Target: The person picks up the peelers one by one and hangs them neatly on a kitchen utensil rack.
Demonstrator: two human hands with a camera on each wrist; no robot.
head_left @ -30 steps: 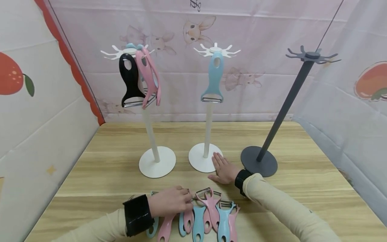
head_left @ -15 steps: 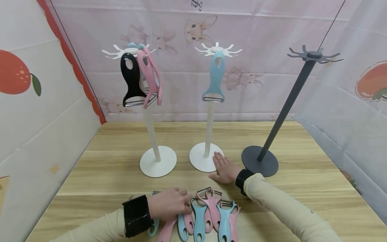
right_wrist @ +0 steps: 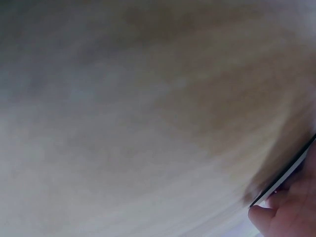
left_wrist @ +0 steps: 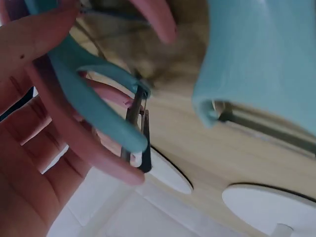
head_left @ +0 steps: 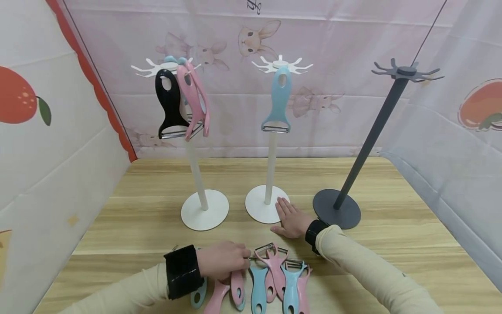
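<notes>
- The middle stand [head_left: 271, 165] is the landmark; the left hand [head_left: 223, 259] is nearer the person and to its left, low over the desk [head_left: 137, 218].
- The left hand's grip is closed on a pink peeler [head_left: 237, 281], thumb across it; a blue peeler [left_wrist: 100, 113] nests against it, and whether that is pinched too I cannot tell.
- From the middle stand, this pair lies toward the person and a little left, long axes running roughly front to back, blades on the stand side, handle ends toward the person. The left hand is the nearer one, right at the blade ends.
- The right hand [head_left: 293, 223] holds nothing; its straight fingers rest on the right front edge of the middle stand's base [head_left: 256, 207].
- Toward the person from the middle stand, a loose blue peeler [head_left: 259, 288] and an upper pink peeler [head_left: 276, 270] lie just beside the left fingertips, crowding that side.
- A hanging blue peeler [head_left: 280, 96] takes up the middle stand's front hook.
- Left of the middle stand is the left stand [head_left: 197, 172], with a black peeler [head_left: 170, 102] among others; right of it, a grey stand [head_left: 368, 144].
</notes>
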